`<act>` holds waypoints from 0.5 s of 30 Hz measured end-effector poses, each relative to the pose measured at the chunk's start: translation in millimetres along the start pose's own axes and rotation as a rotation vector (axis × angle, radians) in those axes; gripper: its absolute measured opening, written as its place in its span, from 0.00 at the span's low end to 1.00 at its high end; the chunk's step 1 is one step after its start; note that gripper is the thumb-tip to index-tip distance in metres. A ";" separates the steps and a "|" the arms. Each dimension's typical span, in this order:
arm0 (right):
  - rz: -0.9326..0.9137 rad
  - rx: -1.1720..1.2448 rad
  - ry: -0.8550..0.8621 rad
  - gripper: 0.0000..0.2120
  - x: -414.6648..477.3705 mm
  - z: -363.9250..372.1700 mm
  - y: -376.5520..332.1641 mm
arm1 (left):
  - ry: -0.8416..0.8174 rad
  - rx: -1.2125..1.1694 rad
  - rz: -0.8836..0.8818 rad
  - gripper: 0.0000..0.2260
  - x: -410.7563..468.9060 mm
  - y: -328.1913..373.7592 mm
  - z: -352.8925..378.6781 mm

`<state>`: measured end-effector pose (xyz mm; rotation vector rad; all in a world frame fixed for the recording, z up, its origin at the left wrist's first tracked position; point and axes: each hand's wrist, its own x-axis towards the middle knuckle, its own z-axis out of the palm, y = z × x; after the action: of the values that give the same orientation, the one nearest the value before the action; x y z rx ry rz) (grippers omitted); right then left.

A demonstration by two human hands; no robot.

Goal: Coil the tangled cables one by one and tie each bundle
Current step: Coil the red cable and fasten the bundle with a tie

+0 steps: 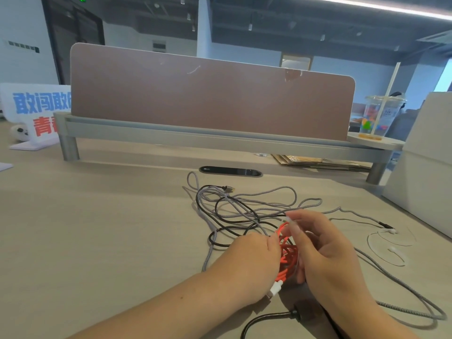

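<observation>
Orange cable [285,253]; left hand [249,261]; right hand [325,253]

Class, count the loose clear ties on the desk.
2. One tie lies right of the right hand, by the grey cable; the other just nearer. The left hand and right grip the orange cable, perhaps hiding a third.

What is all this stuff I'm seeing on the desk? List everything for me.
desk: one, pale wood
orange cable: one, orange with white plug, coiled, front centre
grey cable: at least one, grey braided, looped across desk
black cable: at least one, black, tangled with the grey
ties: about two, whitish, right of tangle
divider panel: one, pinkish-brown, behind
cup: one, clear with straw, right shelf
sign: one, white, blue and red characters, far left
left hand: one, grips the orange coil
right hand: one, fingers pinch white piece atop coil
</observation>
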<state>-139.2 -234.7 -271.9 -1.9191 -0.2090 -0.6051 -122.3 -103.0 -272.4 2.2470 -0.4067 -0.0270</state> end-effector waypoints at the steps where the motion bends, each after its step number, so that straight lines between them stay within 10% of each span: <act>1: -0.009 -0.024 0.005 0.12 0.5 0.3 1.1 | 0.011 0.040 0.028 0.16 -0.7 1.0 -1.2; 15: -0.069 -0.039 0.026 0.15 1.5 1.9 5.4 | -0.086 0.863 0.305 0.18 -4.2 10.5 -6.7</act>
<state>-135.1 -235.4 -276.1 -1.9471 -0.2485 -0.6842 -128.3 -103.1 -260.7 2.9963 -0.9417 0.2575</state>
